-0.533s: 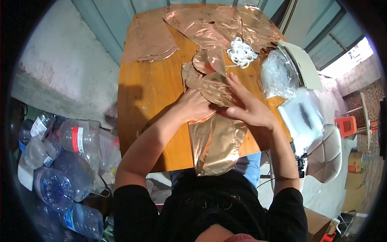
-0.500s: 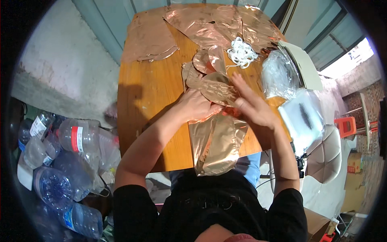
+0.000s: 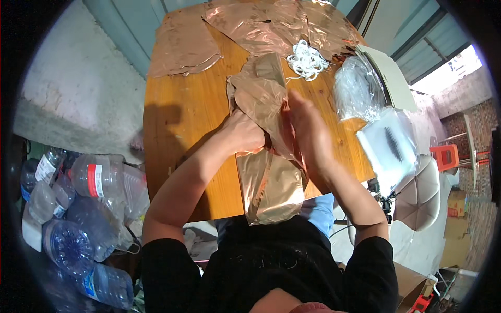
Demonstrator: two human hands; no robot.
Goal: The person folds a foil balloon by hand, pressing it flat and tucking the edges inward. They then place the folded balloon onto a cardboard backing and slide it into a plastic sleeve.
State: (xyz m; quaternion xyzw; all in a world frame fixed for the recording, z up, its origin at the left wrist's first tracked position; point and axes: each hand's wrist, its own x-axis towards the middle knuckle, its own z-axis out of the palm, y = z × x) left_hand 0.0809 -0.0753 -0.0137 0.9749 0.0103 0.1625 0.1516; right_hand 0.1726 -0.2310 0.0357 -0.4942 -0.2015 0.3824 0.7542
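across a brown wooden table's near edge, shiny copper-coloured foil is being steadied, apparently, by the curled left hand, whose grip is being hidden. alongside, the blurred right hand is being held open, seemingly to contain the folds.

Black T-shirt with a rounded neckline, 2 short black sleeves that ended near the elbows, faint pale outlined markings that crossed the front, light blue trousers that showed below, bare forearms, left hand and right hand both bare.
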